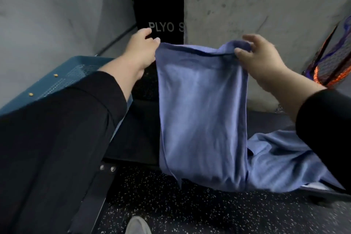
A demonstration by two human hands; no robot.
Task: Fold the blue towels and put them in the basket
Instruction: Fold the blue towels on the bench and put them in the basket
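The teal woven basket (57,80) at the black bench's left end shows no towel inside. The left hand (141,49) and right hand (260,59) pinch the top corners of a hanging blue cloth towel (203,112), apparently already doubled. More blue towels (281,159) lie crumpled, unfolded, at the bench's right end.

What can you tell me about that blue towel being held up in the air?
The blue towel is soft, slightly shiny blue cloth, hanging in a long doubled panel with a hemmed edge. The left hand pinches one top corner, the right hand the other. Its bottom drapes onto more blue cloth lying low at the right.
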